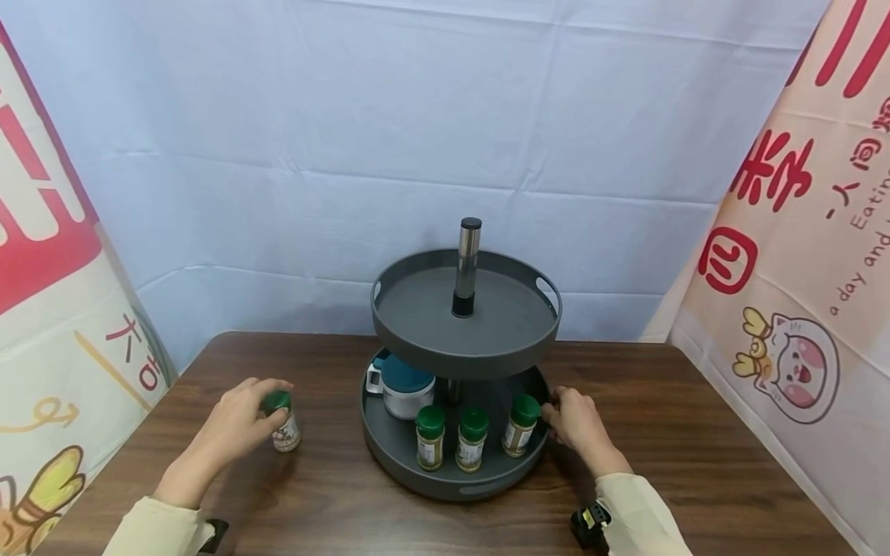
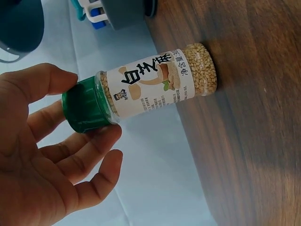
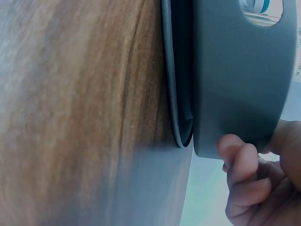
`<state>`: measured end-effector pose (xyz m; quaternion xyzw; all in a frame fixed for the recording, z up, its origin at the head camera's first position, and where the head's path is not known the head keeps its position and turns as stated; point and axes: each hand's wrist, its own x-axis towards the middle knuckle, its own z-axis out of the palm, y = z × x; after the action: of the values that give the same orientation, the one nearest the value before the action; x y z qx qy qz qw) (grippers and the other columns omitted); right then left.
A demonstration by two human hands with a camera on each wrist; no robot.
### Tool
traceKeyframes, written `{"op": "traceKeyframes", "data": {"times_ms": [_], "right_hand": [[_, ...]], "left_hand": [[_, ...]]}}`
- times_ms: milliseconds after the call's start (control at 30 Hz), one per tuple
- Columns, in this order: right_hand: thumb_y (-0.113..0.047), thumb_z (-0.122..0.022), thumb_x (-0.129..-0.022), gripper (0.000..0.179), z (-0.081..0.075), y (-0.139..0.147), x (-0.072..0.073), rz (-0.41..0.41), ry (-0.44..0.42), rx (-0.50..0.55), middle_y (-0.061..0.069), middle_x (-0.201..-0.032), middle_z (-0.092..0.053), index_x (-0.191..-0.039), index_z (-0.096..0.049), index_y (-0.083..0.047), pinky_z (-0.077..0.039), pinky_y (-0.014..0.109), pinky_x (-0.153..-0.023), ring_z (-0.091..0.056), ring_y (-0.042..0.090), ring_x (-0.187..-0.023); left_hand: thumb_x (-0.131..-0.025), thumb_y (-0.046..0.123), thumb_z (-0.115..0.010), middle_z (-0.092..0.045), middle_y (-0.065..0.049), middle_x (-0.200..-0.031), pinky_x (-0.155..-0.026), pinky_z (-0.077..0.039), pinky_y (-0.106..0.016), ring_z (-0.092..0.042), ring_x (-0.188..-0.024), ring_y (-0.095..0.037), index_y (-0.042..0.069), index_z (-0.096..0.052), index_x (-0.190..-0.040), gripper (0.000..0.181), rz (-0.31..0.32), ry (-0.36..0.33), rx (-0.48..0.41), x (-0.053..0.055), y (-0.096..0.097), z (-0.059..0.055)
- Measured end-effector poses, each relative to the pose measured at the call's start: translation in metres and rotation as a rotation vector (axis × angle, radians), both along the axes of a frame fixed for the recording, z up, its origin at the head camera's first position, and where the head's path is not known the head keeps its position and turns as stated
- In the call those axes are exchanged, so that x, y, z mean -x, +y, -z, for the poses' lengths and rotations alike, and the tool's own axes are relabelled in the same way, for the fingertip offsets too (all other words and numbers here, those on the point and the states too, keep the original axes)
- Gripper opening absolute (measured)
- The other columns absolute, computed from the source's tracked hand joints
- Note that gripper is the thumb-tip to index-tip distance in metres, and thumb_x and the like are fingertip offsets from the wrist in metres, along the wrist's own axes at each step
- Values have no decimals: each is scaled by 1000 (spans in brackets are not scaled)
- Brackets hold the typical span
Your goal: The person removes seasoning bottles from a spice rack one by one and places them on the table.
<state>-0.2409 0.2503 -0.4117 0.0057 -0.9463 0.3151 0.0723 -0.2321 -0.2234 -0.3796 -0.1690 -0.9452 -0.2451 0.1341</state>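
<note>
With thumb and fingers, my left hand (image 1: 239, 417) pinches the green cap of a sesame seed jar (image 2: 150, 84). The jar is upright, its base at the tabletop left of a grey two-tier turntable rack. It has a white label, and pale seeds show through its clear wall. On the rack's other side, my right hand (image 1: 579, 421) grips the rim of the lower tray (image 3: 240, 89), fingertips against its outer wall. Three green-capped jars stand on the front of this tray: a left one (image 1: 430, 439), a middle one (image 1: 472, 440) and a right one (image 1: 521, 426), nearest the right hand.
A white cup with a blue lid (image 1: 403, 390) stands at the lower tray's left, partly under the upper tray (image 1: 466, 340). A metal post (image 1: 469, 259) rises through the upper tray's middle. The brown wooden table (image 1: 327, 510) is backed by a pale cloth (image 1: 334, 170), with printed banners at both sides.
</note>
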Motion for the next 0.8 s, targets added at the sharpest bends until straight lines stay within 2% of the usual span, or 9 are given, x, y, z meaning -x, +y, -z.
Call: {"op": "traceKeyframes", "data": {"times_ms": [267, 400, 467, 633, 800], "right_hand": [[-6, -54, -90, 9, -1, -1, -1, 0, -2, -4, 5, -53, -53, -85, -56, 1, -41, 30, -43, -51, 15, -44], [-6, -54, -90, 10, -1, 0, -1, 0, -3, -13, 5, -53, -53, -82, -55, -1, -41, 30, -43, -51, 14, -44], [-6, -54, -90, 10, -1, 0, -1, 1, -5, -15, 5, -53, -53, -81, -55, -1, -41, 30, -44, -51, 15, -44], [-7, -54, -90, 10, -1, 0, -1, 0, -6, -7, 5, -54, -53, -86, -57, 2, -42, 30, -44, -52, 15, -44], [-7, -53, -90, 10, -1, 0, -1, 1, -15, 2, 4, -54, -53, -86, -57, 2, -43, 30, -44, -52, 15, -45]], "left_hand": [[-78, 11, -69, -58, -14, -99, -57, -44, -35, -54, -76, -21, 3, -60, -116, 40, -2, 2, 11, 0, 0, 0], [-78, 20, -72, -55, -18, -107, -57, -46, -37, -55, -76, -23, 5, -58, -120, 47, -6, -1, 61, -1, 1, -3], [-77, 27, -73, -53, -21, -112, -59, -47, -42, -57, -78, -27, 6, -58, -121, 50, -4, 24, 108, -1, 1, -6], [-74, 40, -74, -52, -22, -117, -65, -44, -56, -55, -97, -38, 10, -61, -119, 55, 0, 129, 238, -1, 1, -15], [-74, 42, -74, -52, -22, -118, -66, -43, -59, -53, -101, -40, 10, -61, -119, 58, 1, 132, 270, -1, 0, -17]]}}
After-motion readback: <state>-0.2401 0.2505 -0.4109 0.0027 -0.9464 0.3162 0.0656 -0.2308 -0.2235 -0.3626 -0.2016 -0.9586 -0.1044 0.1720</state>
